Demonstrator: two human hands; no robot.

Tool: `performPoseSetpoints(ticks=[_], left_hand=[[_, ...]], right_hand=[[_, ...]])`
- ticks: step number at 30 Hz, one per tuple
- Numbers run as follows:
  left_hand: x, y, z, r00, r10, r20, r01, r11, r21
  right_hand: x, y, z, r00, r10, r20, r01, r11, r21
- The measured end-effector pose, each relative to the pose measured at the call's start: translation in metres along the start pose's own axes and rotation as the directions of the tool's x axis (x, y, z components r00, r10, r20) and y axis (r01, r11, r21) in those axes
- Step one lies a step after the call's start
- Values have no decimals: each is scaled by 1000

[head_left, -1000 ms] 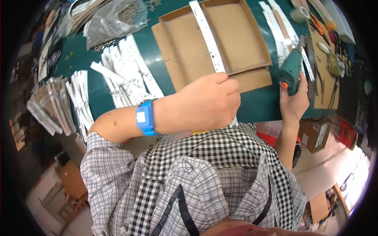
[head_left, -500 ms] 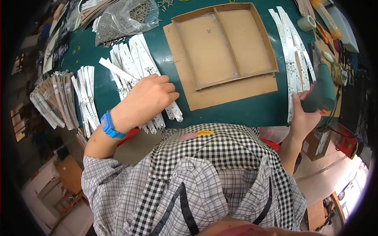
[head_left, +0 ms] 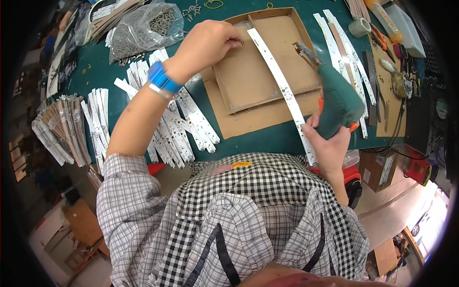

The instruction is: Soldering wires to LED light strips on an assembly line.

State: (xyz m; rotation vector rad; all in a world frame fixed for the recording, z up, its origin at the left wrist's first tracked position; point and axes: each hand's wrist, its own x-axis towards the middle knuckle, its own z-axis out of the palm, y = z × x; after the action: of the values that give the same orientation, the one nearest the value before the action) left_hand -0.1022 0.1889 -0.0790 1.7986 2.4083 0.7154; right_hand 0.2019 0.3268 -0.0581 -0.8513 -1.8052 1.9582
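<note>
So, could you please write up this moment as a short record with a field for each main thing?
Left hand: raised over the left part of the tray, fingers drawn together; anything small in them is unclear
Right hand: gripping a green gun-shaped tool and the near part of a white strip
Tray: cardboard tray, divided, partly behind the strip
Left of tray: loose pile of white strips
Beyond that pile: clear bag of small metal parts
Right of tray: more strips
Surface: dark green table
</note>
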Motion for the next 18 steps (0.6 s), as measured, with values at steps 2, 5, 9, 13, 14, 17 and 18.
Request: performPoseSetpoints(ticks=[2,5,9,13,14,17,18], left_hand=[[15,-10,18,998,-43,36,43,999,0],[21,-24,26,997,19,75,-17,999,-33],[17,-19,23,997,15,80,-6,994,-106],[18,-25,27,997,40,69,-30,988,-150],[19,-27,27,995,61,76,-49,988,-150],[18,-28,28,991,40,131,-22,991,-132],[19,-24,27,991,7,137,15,987,-160]], right_hand=[[-1,5,1,999,-42,-24,39,993,-114],[1,12,2,998,-68,3,68,984,-166],[7,12,9,999,-37,24,42,959,-279],[12,9,18,997,-79,-16,72,962,-263],[12,10,19,997,-72,-21,64,965,-255],[12,9,17,998,-60,-18,53,967,-251],[12,9,16,998,-63,-8,59,965,-257]])
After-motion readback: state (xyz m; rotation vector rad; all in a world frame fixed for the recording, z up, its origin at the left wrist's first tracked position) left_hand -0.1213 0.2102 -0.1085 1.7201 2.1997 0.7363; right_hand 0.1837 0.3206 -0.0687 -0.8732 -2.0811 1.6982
